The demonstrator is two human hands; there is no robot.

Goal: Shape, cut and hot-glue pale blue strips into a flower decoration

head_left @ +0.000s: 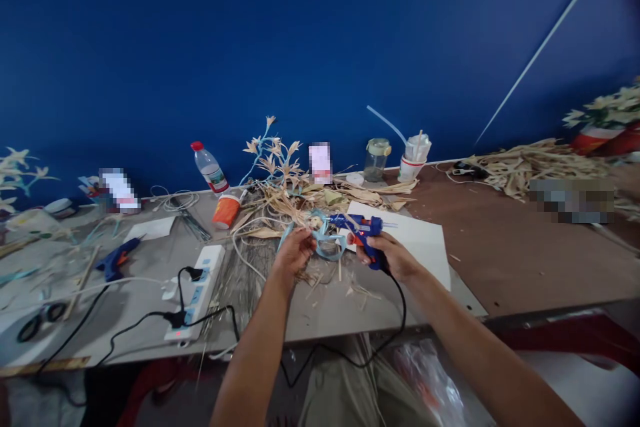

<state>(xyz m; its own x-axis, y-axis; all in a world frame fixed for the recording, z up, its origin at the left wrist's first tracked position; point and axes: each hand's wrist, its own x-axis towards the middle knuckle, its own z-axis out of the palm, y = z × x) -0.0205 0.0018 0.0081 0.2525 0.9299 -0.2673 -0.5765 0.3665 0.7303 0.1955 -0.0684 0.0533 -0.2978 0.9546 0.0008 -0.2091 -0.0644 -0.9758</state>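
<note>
My right hand (395,255) grips a blue hot glue gun (371,225), its nozzle pointing left. A red light shows on its body, and a black cord hangs from the handle. Closed in a pinch, my left hand (296,252) holds a light blue strip (330,250) that loops toward the gun. The nozzle is beside a pale, dried-husk piece (316,220) just above my left fingertips; whether they touch I cannot tell. Behind the hands, dried husk flowers (273,157) on blue-wrapped stems stand among loose husk strips (285,200).
A white power strip (203,287) with plugs and cords lies to the left, near another blue glue gun (117,260). An orange paper cup (227,211), a plastic bottle (210,169) and a glass jar (376,161) stand behind. White paper (425,247) lies right.
</note>
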